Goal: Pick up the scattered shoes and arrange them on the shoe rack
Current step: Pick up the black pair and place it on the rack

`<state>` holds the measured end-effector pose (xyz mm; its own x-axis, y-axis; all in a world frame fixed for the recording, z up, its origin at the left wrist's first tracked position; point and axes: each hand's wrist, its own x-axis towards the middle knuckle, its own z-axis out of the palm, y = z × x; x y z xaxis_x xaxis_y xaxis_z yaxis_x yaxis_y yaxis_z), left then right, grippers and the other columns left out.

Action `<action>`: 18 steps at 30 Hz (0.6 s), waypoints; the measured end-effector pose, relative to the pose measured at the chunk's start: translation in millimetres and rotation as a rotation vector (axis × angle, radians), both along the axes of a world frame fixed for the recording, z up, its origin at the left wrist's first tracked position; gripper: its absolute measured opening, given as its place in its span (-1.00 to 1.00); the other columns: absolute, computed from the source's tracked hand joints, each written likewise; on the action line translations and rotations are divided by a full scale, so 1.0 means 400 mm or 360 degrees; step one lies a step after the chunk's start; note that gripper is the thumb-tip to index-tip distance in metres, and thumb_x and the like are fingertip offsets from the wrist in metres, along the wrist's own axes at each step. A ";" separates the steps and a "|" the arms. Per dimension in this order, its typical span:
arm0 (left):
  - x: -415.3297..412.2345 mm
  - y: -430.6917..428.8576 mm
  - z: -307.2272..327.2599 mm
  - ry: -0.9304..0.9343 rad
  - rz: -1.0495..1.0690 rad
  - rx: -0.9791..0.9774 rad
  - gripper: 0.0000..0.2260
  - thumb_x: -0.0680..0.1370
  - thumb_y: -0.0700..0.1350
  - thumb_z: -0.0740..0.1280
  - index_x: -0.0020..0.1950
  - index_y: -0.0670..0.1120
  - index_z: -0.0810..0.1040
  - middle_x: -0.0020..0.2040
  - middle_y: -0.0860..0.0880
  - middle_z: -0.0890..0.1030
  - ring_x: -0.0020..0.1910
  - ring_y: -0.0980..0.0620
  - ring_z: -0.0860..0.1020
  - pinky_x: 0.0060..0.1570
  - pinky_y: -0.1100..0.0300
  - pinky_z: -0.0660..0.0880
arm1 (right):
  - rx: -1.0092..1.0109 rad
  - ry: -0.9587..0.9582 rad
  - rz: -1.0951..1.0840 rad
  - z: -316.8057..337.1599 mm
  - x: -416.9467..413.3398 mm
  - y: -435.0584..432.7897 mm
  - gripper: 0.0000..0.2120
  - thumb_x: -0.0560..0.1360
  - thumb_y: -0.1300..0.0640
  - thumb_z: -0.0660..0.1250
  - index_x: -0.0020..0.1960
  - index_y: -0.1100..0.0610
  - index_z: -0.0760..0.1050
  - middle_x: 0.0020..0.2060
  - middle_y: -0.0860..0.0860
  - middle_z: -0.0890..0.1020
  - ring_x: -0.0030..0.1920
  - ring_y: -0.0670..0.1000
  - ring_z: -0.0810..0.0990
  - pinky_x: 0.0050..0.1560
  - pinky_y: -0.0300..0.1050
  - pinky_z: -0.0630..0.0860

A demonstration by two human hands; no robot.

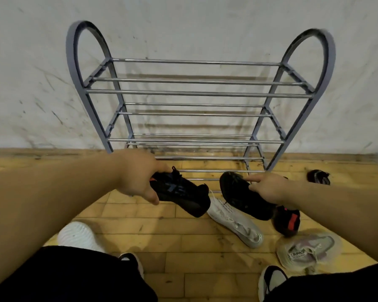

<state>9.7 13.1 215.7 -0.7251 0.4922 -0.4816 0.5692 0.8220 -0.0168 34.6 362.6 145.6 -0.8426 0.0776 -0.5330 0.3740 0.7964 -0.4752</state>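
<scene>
- Holding one shoe in each hand, you are early in the job. Your left hand (138,177) has its fingers curled round the collar of a black laced shoe (181,192). Your right hand (268,188) grips a second black shoe (242,197) at its rear end. Both shoes are lifted off the floor (140,216), just in front of the shoe rack (196,93).
- Nothing sits on the rack yet. Every tier of bars that shows is bare, though your hands hide part of the lowest one.
- Five shoes lie on the floor for you to collect:
  - a white sneaker (236,223) below and between the two held shoes
  - a black shoe with a red patch (287,221) under your right wrist
  - a pale lilac sneaker (308,249) near your right knee
  - a white ribbed shoe (79,236) by your left leg
  - a dark shoe (319,177) well off to the right, near the wall (31,83)
- The rack backs onto the wall and is closed at each end by an arched side frame, so you can likely reach it only from the front.
- The top tier has free room above it. The lower tiers look tighter, so angle each shoe in toe first.
- Each tier is thin rods with gaps between them, so rest each sole across at least two rods or a heel may drop through.
- Loose shoes crowd the floor near your right foot, so step with care there.
</scene>
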 end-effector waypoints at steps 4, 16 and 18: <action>-0.035 -0.040 -0.098 -0.0198 0.0144 0.0248 -0.21 0.38 0.45 0.39 0.55 0.35 0.19 0.22 0.23 0.52 0.19 0.11 0.51 0.21 0.11 0.47 | -0.0359 -0.0082 -0.0357 -0.192 -0.026 0.010 -0.65 0.70 0.13 0.22 0.44 -0.13 0.48 0.47 0.11 0.47 0.33 0.24 0.54 0.33 0.18 0.54; -0.091 -0.004 -0.326 -0.0315 0.0137 0.0072 -0.15 0.40 0.48 0.34 0.57 0.41 -0.03 0.25 0.15 0.43 0.20 0.03 0.45 0.21 0.03 0.49 | -0.1486 -0.0314 -0.1378 -0.487 -0.082 -0.019 -0.47 0.73 0.22 0.14 0.58 -0.25 0.25 0.51 0.10 0.43 0.13 0.20 0.60 0.03 0.25 0.58; -0.091 -0.012 -0.342 -0.0337 0.0183 0.0118 -0.16 0.39 0.48 0.34 0.55 0.44 -0.03 0.30 0.17 0.43 0.22 0.05 0.46 0.21 0.02 0.51 | -0.1581 -0.0345 -0.1354 -0.500 -0.100 -0.002 -0.47 0.72 0.21 0.14 0.58 -0.26 0.27 0.49 0.09 0.47 0.25 0.24 0.60 0.07 0.26 0.60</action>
